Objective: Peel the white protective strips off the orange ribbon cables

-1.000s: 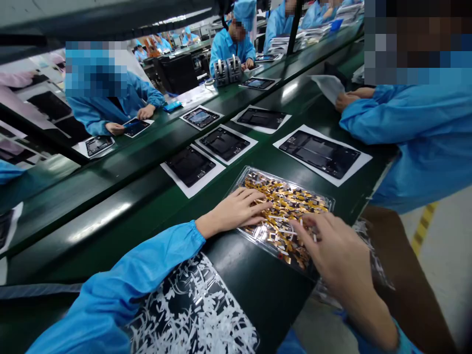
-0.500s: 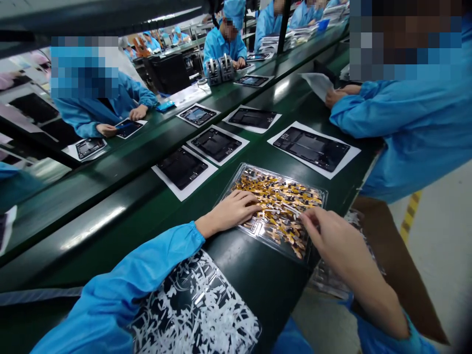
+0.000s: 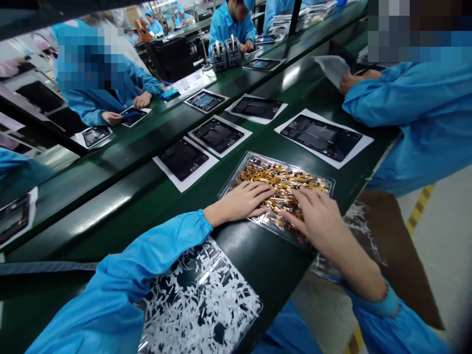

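A clear plastic tray [image 3: 334,183] on the green bench holds a heap of small orange-and-black flex cables [image 3: 283,179]. My left hand [image 3: 243,200] lies over the tray's left part, its fingers stretched out across the cables. Over the right part is my right hand [image 3: 322,214], thumb and fingers apart, fingertips at the pile. I see nothing held in either hand, though the undersides of the fingers are hidden. Below my left forearm, another clear tray [image 3: 261,304] bears many white paper-like strips [image 3: 221,295].
Dark tablet-like panels on white sheets, such as one panel [image 3: 320,137], lie beyond the tray. At right a co-worker's blue sleeve [image 3: 391,93] reaches over the bench. A cardboard box [image 3: 409,265] stands below the bench's right edge. Other workers sit across the line.
My right hand has opened from a pinch on a white strip and moved up over the cables. That strip no longer shows. My left hand stays on the tray; the view has shifted slightly.
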Available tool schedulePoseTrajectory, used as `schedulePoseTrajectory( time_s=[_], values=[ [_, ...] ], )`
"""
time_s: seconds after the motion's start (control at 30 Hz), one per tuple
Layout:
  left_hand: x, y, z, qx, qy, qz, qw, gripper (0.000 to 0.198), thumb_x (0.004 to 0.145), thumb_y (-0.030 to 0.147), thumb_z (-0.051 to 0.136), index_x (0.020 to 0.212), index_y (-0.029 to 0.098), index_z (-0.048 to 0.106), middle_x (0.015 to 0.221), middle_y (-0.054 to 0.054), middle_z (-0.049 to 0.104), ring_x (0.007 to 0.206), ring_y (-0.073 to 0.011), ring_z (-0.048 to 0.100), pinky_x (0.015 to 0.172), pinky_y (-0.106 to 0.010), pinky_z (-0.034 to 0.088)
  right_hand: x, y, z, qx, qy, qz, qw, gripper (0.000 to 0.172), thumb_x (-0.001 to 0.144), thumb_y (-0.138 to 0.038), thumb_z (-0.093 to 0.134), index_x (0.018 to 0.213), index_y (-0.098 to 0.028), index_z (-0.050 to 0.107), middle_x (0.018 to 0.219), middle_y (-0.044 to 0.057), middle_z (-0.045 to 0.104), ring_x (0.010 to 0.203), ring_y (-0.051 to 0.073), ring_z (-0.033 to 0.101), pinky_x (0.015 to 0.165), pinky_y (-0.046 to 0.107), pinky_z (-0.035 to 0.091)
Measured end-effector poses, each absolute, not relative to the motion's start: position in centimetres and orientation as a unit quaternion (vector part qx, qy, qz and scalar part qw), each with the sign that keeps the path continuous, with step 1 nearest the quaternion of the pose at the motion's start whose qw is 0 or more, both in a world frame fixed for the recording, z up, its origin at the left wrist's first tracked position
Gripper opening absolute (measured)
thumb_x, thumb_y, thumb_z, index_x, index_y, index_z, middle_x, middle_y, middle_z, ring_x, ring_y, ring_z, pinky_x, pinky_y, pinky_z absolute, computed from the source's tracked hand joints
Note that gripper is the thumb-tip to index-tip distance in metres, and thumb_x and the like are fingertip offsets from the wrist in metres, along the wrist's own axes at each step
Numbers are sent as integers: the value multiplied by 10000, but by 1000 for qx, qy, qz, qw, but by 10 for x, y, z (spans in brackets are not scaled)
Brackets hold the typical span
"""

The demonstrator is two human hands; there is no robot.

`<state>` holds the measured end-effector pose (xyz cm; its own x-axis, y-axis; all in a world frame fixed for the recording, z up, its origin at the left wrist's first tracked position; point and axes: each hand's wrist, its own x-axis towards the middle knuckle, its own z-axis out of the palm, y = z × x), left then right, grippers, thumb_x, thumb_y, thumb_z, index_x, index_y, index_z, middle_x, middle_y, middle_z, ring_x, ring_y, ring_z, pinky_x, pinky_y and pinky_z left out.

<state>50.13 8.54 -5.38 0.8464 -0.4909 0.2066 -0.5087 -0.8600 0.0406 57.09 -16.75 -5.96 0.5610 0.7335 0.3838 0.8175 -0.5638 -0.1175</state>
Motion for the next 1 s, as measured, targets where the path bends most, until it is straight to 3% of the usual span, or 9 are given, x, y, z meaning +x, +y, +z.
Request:
schedulePoseTrajectory(
  time_s=[0.07, 0.17, 0.3, 0.5, 0.7, 0.87, 1.0],
  values=[
    [502, 83, -53, 963, -255, 76, 42, 490, 1094, 430, 416, 1451, 114, 531, 1467, -159, 606, 1339, -294, 564, 1121, -442, 438, 559, -158, -65, -876, -442, -156, 108, 610, 1030, -512, 488, 1413, -41, 546, 1275, 273, 655, 1229, 419, 546, 998, 539, 448],
    [500, 84, -50, 960, -263, 65, 70, 426, 1101, 376, 403, 1434, 151, 544, 1389, -151, 647, 1279, -264, 606, 1093, -426, 465, 546, -151, -65, -881, -434, -169, 80, 580, 1039, -445, 487, 1412, -3, 530, 1268, 287, 653, 1243, 424, 534, 1036, 542, 419],
    [493, 94, -44, 961, -245, 83, 100, 480, 1079, 365, 451, 1510, 154, 453, 1517, -170, 538, 1409, -286, 502, 1176, -461, 409, 539, -148, -62, -878, -440, -167, 83, 458, 1049, -389, 468, 1364, -75, 577, 1275, 250, 667, 1203, 393, 557, 1045, 536, 404],
    [500, 102, -41, 970, -209, 69, 104, 379, 1097, 237, 372, 1414, 145, 558, 1382, -130, 643, 1271, -252, 587, 1099, -431, 443, 532, -140, -63, -879, -441, -159, 85, 400, 1048, -353, 473, 1331, -99, 602, 1269, 225, 682, 1172, 373, 568, 1029, 515, 413],
    [542, 113, -33, 965, -227, 1, 129, 288, 1068, 256, 497, 1256, 166, 695, 1304, -126, 682, 1190, -246, 643, 1060, -411, 470, 525, -131, -61, -886, -430, -148, 91, 416, 1048, -300, 448, 1361, -71, 598, 1297, 266, 660, 1139, 403, 577, 947, 544, 453],
    [563, 122, -31, 962, -230, -7, 145, 231, 1024, 203, 577, 1212, 159, 704, 1329, -120, 681, 1178, -223, 666, 1051, -361, 489, 522, -133, -58, -871, -465, -127, 94, 328, 1016, -159, 451, 1247, -126, 682, 1212, 207, 699, 1094, 370, 604, 884, 499, 478],
    [566, 125, -33, 962, -223, 12, 157, 266, 1048, 155, 494, 1239, 162, 677, 1362, -111, 662, 1231, -199, 650, 1072, -322, 488, 523, -130, -57, -865, -473, -127, 113, 347, 1036, -206, 451, 1305, -130, 657, 1225, 197, 702, 1087, 358, 606, 871, 489, 474]
  ],
)
